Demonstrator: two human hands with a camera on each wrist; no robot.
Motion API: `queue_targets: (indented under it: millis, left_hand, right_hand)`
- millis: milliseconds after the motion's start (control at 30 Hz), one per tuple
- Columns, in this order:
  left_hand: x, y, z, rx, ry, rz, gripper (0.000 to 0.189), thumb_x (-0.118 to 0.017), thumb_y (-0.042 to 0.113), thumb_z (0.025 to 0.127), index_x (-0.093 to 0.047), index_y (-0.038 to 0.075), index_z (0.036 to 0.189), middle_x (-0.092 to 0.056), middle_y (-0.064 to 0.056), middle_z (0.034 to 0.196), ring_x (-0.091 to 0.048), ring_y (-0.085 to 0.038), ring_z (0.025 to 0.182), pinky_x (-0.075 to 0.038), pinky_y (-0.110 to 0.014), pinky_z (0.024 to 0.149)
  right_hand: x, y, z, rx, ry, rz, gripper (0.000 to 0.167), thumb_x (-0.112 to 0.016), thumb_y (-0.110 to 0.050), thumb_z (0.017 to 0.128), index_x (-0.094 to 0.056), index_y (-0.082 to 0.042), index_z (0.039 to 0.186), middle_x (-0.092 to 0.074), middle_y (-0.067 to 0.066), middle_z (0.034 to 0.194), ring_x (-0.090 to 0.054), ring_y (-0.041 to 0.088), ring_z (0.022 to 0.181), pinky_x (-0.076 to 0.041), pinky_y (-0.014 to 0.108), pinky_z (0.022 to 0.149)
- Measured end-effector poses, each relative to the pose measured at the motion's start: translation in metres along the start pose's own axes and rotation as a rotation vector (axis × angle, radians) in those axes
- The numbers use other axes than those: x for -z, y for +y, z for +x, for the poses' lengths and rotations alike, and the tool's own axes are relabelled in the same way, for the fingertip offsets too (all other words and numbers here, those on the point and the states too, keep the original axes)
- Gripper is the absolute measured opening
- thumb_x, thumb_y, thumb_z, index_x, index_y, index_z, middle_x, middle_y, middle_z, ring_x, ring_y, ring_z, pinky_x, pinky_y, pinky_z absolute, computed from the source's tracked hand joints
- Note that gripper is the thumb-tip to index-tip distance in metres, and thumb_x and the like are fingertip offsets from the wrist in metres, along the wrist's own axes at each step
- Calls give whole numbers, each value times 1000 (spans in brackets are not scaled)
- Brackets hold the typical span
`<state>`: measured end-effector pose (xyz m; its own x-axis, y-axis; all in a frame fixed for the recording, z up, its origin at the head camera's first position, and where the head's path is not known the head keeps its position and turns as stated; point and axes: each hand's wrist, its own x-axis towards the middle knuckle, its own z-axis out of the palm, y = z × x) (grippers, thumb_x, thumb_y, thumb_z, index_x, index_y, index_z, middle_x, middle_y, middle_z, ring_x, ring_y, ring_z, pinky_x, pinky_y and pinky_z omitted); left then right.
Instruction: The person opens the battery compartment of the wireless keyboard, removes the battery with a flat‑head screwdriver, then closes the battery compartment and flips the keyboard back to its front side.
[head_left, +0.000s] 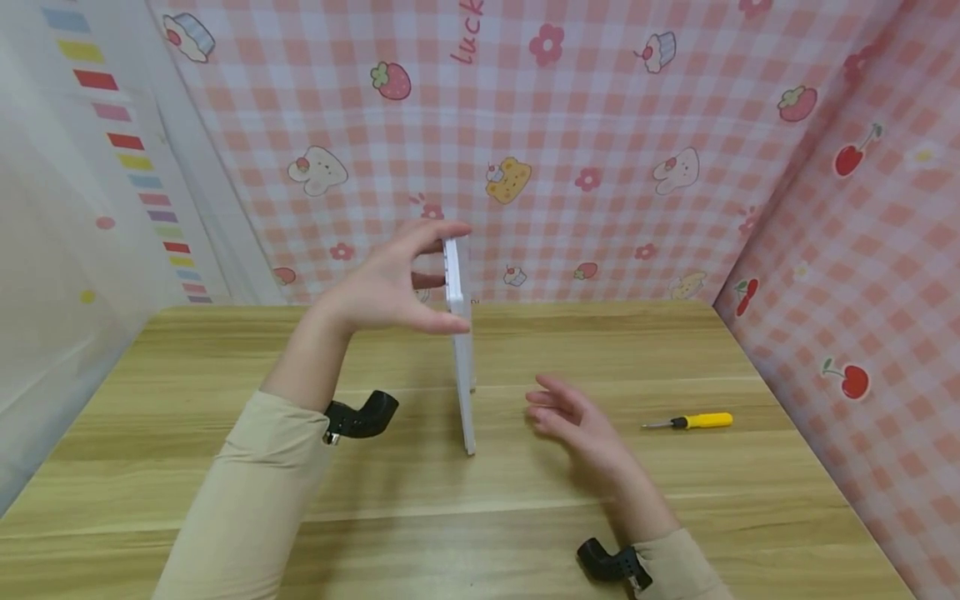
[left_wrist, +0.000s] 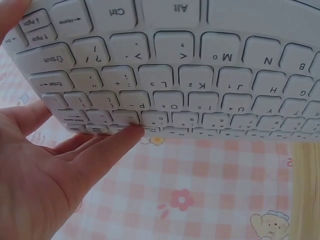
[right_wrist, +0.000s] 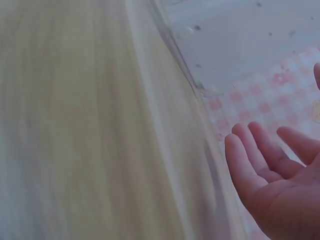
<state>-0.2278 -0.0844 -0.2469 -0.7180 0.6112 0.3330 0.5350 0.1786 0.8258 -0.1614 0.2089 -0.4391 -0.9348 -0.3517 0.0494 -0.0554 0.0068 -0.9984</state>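
Note:
A white keyboard (head_left: 463, 367) stands on its short end on the table, seen nearly edge-on in the head view. My left hand (head_left: 382, 279) grips its upper end, thumb on the near edge and fingers reaching over the top and behind. In the left wrist view the keys (left_wrist: 200, 77) face the camera, and the left thumb and fingers hold one corner. Its back (right_wrist: 235, 45), dotted with small dark holes, shows in the right wrist view. My right hand (head_left: 581, 425) hovers right of the keyboard with loosely bent fingers, holding nothing.
A screwdriver (head_left: 705, 421) with a yellow handle lies on the wooden table (head_left: 225, 358) at the right. Pink checked cloth (head_left: 585, 108) hangs behind the table and along its right side. A black wrist camera (head_left: 363, 414) sits at each sleeve cuff.

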Motion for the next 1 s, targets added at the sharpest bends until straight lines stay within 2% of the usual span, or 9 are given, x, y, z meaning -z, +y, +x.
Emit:
queue_targets:
  millis: [167, 300, 433, 600, 767, 1000]
  left_hand:
    - [2, 1, -1, -24, 30, -6, 91, -88, 2, 67, -42, 4, 146, -36, -14, 145, -48, -34, 128, -52, -41, 95]
    - [2, 3, -1, -37, 38, -19, 91, -88, 1, 67, -42, 3, 146, -36, -13, 146, -45, -33, 130, -52, -41, 95]
    - [2, 3, -1, -65, 60, -29, 92, -87, -1, 66, -42, 1, 146, -37, -13, 145, -45, -31, 132, -51, -41, 97]
    - [1, -1, -2, -76, 63, -79, 92, -86, -1, 67, -41, 2, 146, -39, -12, 146, -46, -31, 131, -51, -44, 96]
    - [0, -5, -5, -89, 70, -94, 91, -85, 1, 68, -40, 2, 147, -40, -12, 147, -47, -29, 131, -51, -43, 96]
    - [1, -8, -9, -104, 72, -84, 93, -85, -4, 67, -39, 0, 147, -40, -11, 147, -47, -24, 132, -51, -40, 98]
  right_hand:
    - [-11, 5, 8, -54, -15, -7, 65, -60, -6, 97, -26, 5, 152, -42, 33, 144, -48, 45, 127, -48, 39, 100]
    - [-22, 9, 12, -105, -43, 108, 70, -60, -10, 99, -21, 3, 154, -35, 34, 148, -45, 44, 132, -47, 39, 102]
    - [-30, 11, 16, -120, -89, 237, 76, -59, -18, 101, -11, 2, 156, -27, 36, 151, -41, 45, 134, -45, 43, 104]
    - [-31, 14, 19, -118, -130, 300, 72, -50, -20, 105, -6, 2, 157, -28, 37, 151, -46, 41, 131, -45, 45, 103]
    - [-29, 17, 20, -135, -84, 294, 69, -50, -17, 105, -8, 3, 156, -31, 37, 149, -53, 33, 125, -47, 41, 102]
    - [-29, 17, 20, -143, 21, 240, 71, -60, -8, 99, -18, 7, 154, -35, 37, 147, -55, 31, 122, -49, 34, 98]
